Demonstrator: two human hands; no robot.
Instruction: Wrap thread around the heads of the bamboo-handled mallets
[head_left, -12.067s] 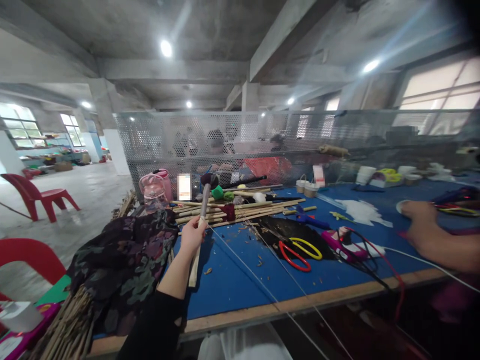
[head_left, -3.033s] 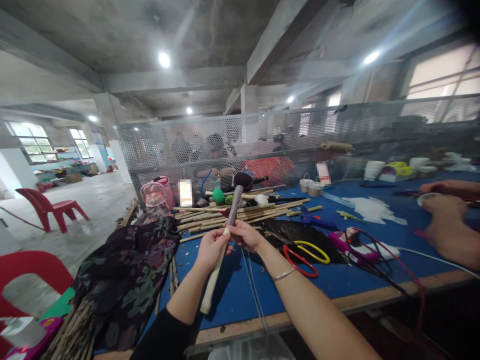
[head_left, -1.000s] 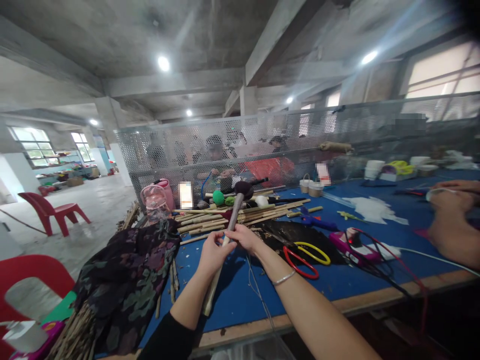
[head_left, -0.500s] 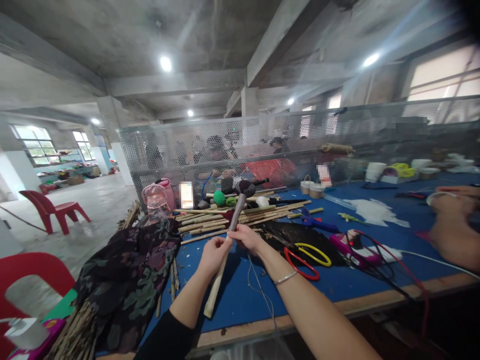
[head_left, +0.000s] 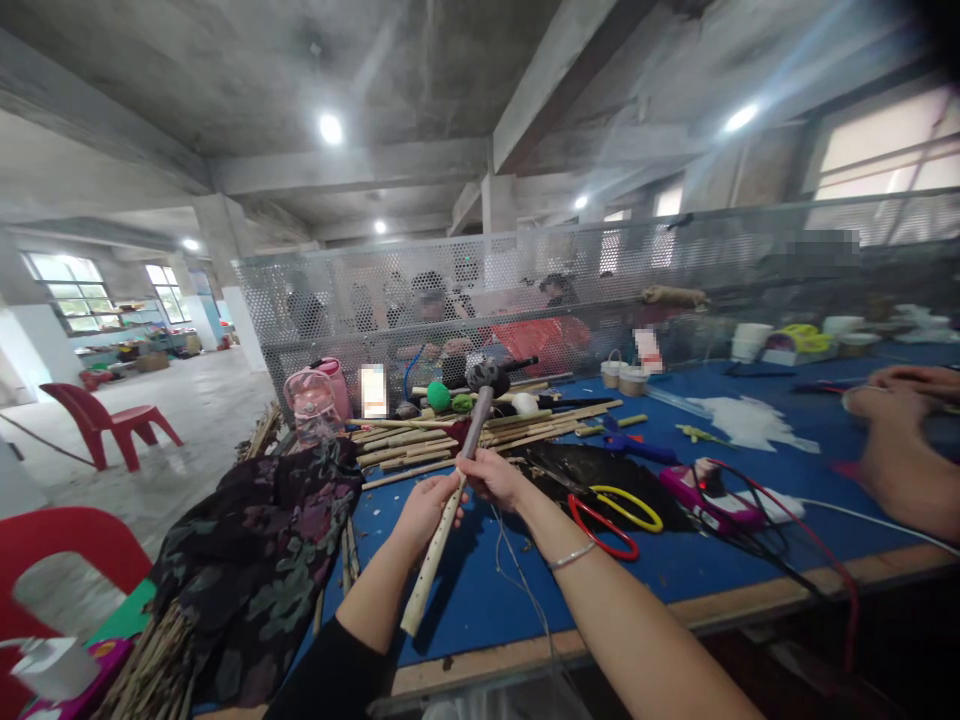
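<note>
Pinching stick (head_left: 435, 560) in fingers (head_left: 482, 468), lower end near table edge (head_left: 480, 669), scissors (head_left: 573, 510) apart.

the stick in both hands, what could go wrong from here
The loose thread beside the right forearm might snag on the bracelet. The scissors lie near that forearm, so a sideways move could knock them. If the left hand and right hand both loosened, the stick could drop onto the table.
</note>
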